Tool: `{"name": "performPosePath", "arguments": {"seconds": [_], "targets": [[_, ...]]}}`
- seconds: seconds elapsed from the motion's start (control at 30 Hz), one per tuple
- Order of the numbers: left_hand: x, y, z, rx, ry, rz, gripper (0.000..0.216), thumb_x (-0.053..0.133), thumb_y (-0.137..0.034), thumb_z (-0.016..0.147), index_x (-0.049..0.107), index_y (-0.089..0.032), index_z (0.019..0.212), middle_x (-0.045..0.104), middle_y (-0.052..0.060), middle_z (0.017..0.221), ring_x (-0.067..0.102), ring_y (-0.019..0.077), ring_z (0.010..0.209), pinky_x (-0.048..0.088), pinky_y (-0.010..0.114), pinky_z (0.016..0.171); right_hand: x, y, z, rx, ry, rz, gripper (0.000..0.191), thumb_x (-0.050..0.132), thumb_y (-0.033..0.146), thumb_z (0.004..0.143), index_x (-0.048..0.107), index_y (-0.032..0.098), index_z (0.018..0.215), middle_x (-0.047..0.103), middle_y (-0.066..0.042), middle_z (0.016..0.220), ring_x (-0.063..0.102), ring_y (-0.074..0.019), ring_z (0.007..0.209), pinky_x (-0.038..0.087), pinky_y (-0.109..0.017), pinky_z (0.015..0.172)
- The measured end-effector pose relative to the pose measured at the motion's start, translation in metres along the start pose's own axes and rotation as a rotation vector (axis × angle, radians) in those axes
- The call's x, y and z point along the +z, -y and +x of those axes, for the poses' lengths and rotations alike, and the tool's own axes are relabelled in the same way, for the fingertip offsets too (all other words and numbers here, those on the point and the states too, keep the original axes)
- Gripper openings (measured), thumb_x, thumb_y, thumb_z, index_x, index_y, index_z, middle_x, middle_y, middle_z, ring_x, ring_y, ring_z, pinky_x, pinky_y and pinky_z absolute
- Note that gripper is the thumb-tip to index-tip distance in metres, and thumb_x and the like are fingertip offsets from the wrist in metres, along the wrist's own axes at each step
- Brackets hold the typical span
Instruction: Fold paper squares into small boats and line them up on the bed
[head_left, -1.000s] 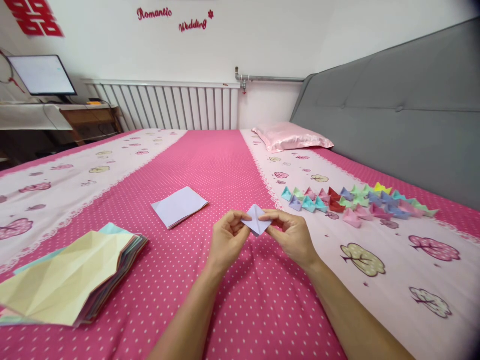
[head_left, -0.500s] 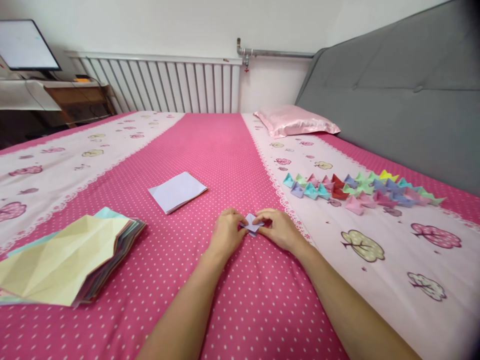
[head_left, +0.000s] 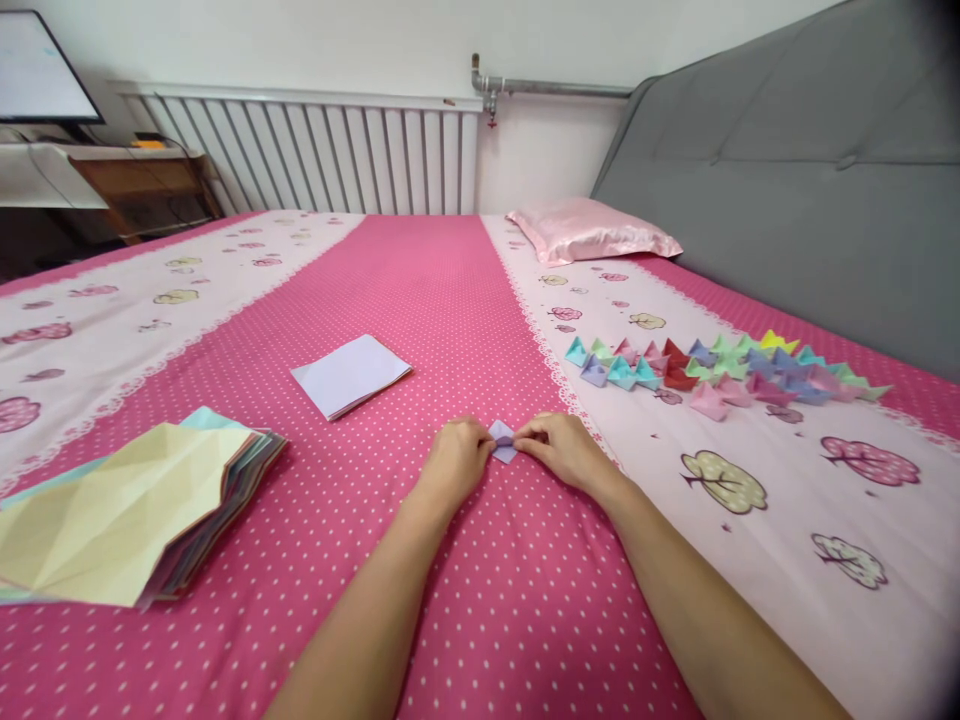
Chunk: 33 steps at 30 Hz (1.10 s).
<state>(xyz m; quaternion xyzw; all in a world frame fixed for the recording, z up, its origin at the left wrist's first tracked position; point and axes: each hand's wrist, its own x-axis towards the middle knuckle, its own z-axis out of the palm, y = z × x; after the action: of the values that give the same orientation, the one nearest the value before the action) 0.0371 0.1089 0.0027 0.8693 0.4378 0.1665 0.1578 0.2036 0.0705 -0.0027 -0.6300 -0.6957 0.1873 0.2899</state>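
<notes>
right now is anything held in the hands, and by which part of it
A small folded lavender paper, pinched at its side corners: the left hand has the left one, the right hand the right.

so on my feed the body is just a pair of arms. left hand (head_left: 456, 455) and right hand (head_left: 561, 450) are both bare, with slim-looking fingers. the left forearm (head_left: 367, 600) and right forearm (head_left: 690, 590) are bare too, smooth-looking, narrow at the wrist and getting wider toward the bottom edge, where my view cuts them off. fingernails are too small for me to make out from here.
</notes>
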Motion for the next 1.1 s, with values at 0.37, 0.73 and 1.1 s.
{"name": "performPosePath", "arguments": {"seconds": [0.37, 0.73, 1.1], "targets": [[0.008, 0.001, 0.004, -0.231, -0.101, -0.101, 0.012, 0.054, -0.02, 0.076, 0.065, -0.016, 0.075, 0.068, 0.008, 0.075, 0.06, 0.0188, 0.069, 0.041, 0.028, 0.065, 0.01, 0.002, 0.003, 0.138, -0.066, -0.062, 0.016, 0.056, 0.03, 0.077, 0.064, 0.02, 0.067, 0.068, -0.003, 0.071, 0.059, -0.0163, 0.063, 0.037, -0.025, 0.057], [0.007, -0.002, 0.001, -0.301, -0.155, -0.144, 0.014, 0.056, -0.014, 0.07, 0.065, -0.018, 0.079, 0.067, 0.007, 0.072, 0.06, 0.0184, 0.069, 0.043, 0.028, 0.067, 0.018, -0.003, 0.006, 0.202, -0.126, -0.045, 0.014, 0.06, 0.033, 0.073, 0.059, 0.021, 0.066, 0.066, -0.002, 0.067, 0.058, -0.0157, 0.06, 0.036, -0.025, 0.054], [0.001, 0.004, 0.004, -0.449, -0.109, -0.148, 0.015, 0.055, -0.01, 0.061, 0.068, -0.015, 0.064, 0.067, 0.009, 0.066, 0.06, 0.0192, 0.067, 0.04, 0.026, 0.064, 0.018, -0.004, 0.007, 0.224, -0.164, 0.035, 0.014, 0.064, 0.033, 0.067, 0.062, 0.02, 0.063, 0.064, 0.001, 0.059, 0.056, -0.0136, 0.056, 0.036, -0.024, 0.053]]}}
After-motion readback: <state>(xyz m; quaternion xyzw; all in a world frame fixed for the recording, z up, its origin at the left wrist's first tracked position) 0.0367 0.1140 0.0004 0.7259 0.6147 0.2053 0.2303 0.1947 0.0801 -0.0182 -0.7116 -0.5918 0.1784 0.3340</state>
